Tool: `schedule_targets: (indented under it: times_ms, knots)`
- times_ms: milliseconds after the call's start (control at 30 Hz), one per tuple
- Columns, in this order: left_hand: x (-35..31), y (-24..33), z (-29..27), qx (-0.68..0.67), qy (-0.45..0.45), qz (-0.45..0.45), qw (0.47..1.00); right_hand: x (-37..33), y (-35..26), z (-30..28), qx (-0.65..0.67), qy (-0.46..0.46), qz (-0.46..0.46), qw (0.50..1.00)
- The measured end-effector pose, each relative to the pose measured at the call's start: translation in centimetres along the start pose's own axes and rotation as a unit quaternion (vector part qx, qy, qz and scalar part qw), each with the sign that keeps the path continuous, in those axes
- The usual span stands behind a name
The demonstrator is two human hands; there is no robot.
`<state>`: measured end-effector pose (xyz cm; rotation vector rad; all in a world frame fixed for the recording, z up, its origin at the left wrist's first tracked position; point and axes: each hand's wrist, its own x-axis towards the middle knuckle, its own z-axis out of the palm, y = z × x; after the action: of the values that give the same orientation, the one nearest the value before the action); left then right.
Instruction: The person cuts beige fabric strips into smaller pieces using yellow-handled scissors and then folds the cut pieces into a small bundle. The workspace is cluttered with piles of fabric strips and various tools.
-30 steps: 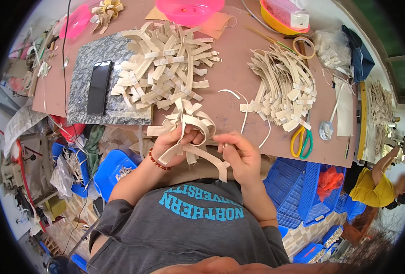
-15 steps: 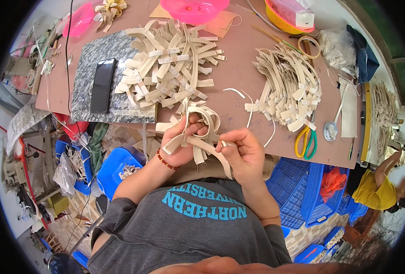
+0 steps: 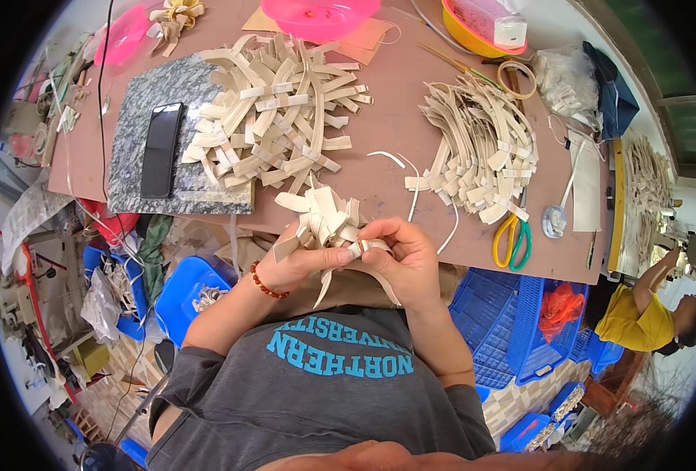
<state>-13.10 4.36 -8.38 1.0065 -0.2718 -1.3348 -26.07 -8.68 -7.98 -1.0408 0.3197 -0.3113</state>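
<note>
Between my hands, just off the table's front edge, is a bunch of cream fabric strips, with ends sticking out at several angles. My left hand is closed around the bunch, its thumb pressed along the near side. The thumb and fingers of my right hand pinch a strip beside the left thumb. Their tips nearly meet there, and the exact grip is partly hidden. Beyond them lies a large heap of similar strips, some with pale bands. A second pile of strips lies to the right.
A black phone rests on a dark speckled slab at left. Yellow-and-green-handled scissors, a tape roll and a pink basin are on the table. Blue baskets stand below right. A person in yellow is at far right.
My right hand has come in toward the left, and both now meet at the bunch. Its open loop has been drawn in. The whole view has shifted slightly.
</note>
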Motion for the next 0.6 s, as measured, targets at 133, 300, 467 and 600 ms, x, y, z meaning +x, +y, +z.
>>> schedule_targets:
  times_ms: [133, 300, 467, 600]
  knots:
    - [-0.2, 0.6, 0.3, 0.021, -0.019, 0.005, 1.0, -0.1, 0.1, -0.5, -0.019, -0.021, 0.007, 1.0]
    - [-0.2, 0.1, -0.3, 0.011, -0.041, 0.013, 0.999, 0.0, 0.4, -0.9, -0.039, -0.035, -0.001, 0.999]
    - [-0.3, -0.3, 0.7, -0.041, 0.014, 0.005, 0.999, -0.2, 0.9, -1.1, 0.077, -0.052, 0.054, 0.994]
    - [-0.1, -0.7, 0.7, -0.053, 0.016, 0.019, 0.998, -0.4, 1.8, -0.9, 0.07, -0.033, 0.015, 0.997]
